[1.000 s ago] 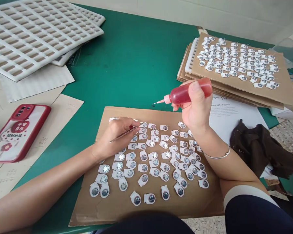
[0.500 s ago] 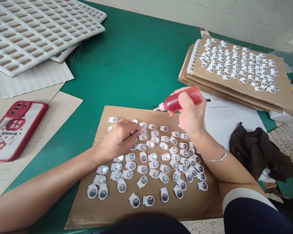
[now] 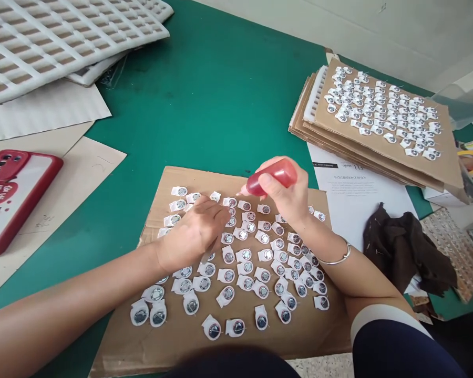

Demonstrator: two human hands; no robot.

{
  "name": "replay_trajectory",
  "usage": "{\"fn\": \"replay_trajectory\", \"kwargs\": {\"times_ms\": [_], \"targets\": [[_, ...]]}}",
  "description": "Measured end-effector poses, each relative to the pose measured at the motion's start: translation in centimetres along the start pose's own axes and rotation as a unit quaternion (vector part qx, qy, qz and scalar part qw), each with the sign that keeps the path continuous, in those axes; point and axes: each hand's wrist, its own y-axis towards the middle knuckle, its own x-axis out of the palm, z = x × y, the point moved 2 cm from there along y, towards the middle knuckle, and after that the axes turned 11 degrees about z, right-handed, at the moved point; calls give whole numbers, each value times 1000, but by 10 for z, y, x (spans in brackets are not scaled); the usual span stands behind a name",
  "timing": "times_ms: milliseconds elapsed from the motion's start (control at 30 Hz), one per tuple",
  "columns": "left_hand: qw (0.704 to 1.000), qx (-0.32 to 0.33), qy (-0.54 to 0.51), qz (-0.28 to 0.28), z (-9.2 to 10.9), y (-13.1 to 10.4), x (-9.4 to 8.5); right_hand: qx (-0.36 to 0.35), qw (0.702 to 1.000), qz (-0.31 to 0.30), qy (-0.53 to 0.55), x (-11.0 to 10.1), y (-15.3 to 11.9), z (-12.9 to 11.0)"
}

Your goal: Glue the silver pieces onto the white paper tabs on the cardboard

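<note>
- Cardboard sheet (image 3: 150, 344): on green table (image 3: 220, 94), in front of person; landmark for all places below.
- White pieces (image 3: 228, 255) with round silver discs: spread in loose rows across cardboard sheet, most disc side up; some crowd or overlap toward its right side.
- Right hand (image 3: 289, 195): above far right part of cardboard sheet, fingers curled around red squeeze bottle (image 3: 276, 177), thumb on its near side; open only as wide as bottle body.
- Red squeeze bottle: tilted, nozzle down-left, over far middle of cardboard sheet; tip close to a white piece there, contact can't tell.
- Left hand (image 3: 197, 227): over far left-middle of cardboard sheet, fingers bunched, nearly closed on thin tool (image 3: 209, 250); tool mostly hidden, blurred. Fingertips right by white pieces; touching or not, can't tell.
- Bangle (image 3: 345, 256): on right wrist, near cardboard sheet's right edge.
- Phone (image 3: 13, 202), red-edged case: well left of cardboard sheet.
- White grid trays (image 3: 82, 62): beyond and left of cardboard sheet.
- Cardboard stack (image 3: 443, 170): beyond cardboard sheet's far right corner, similar pieces on top.
- Printed paper (image 3: 350, 191), dark cloth (image 3: 408, 254): right of cardboard sheet.
</note>
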Motion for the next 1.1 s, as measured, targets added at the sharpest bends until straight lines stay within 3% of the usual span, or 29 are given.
{"fn": "replay_trajectory", "kwargs": {"times_ms": [167,333,1100], "targets": [[988,69,136,-8,8,-1,3,-55,994,-30,-85,4,-8,6],[977,96,193,2,11,-2,6,-116,986,-30,-114,5,-7,9],[977,117,176,16,14,-4,7,-143,979,-40,-138,7,-9,12]]}}
